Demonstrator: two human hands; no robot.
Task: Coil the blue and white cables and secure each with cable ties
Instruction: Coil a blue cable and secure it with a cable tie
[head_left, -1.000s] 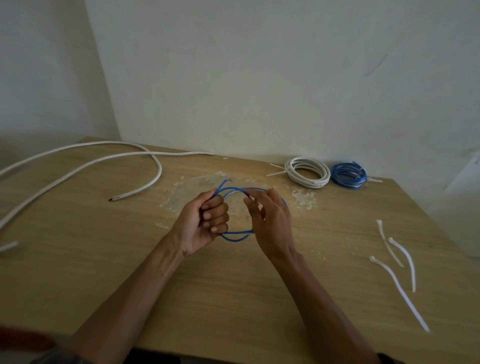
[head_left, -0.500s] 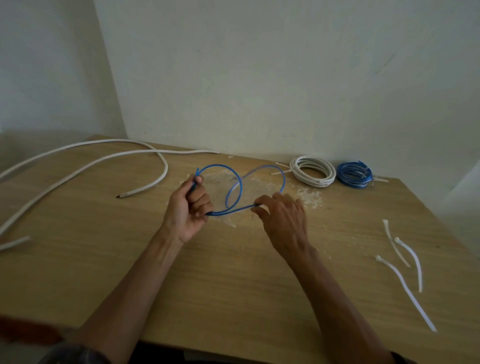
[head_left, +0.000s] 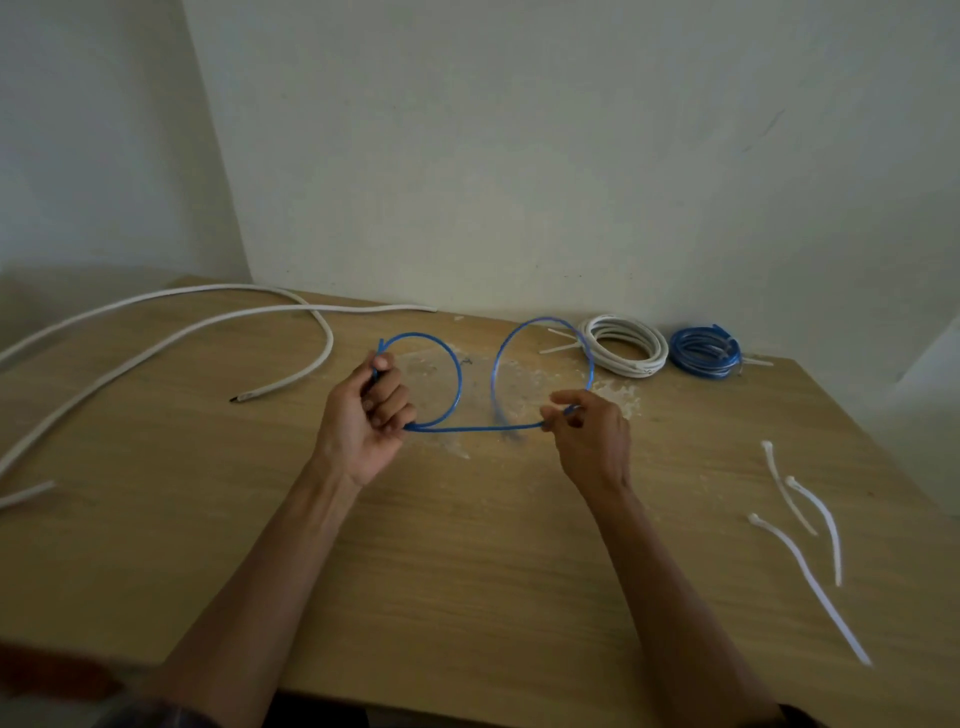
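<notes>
We lose the loose white cable (head_left: 156, 332) off the left edge. Left hand (head_left: 363, 415): fingers curled round the blue cable (head_left: 460, 428), and the fist hides part of it. The cable is held just over the middle of the table (head_left: 467, 571), its straight stretch running left to right between the hands, with two loops arching toward the wall. We see blur on the right loop's near side. Right hand (head_left: 592, 441): thumb and fingertips pinch the cable. White coil (head_left: 623, 345) and blue coil (head_left: 704, 353) sit by the wall, and three cable ties (head_left: 810, 525) lie far right.

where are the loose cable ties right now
In the head view, three loose cable ties lie on the table at its right side, right of the right hand.
</notes>
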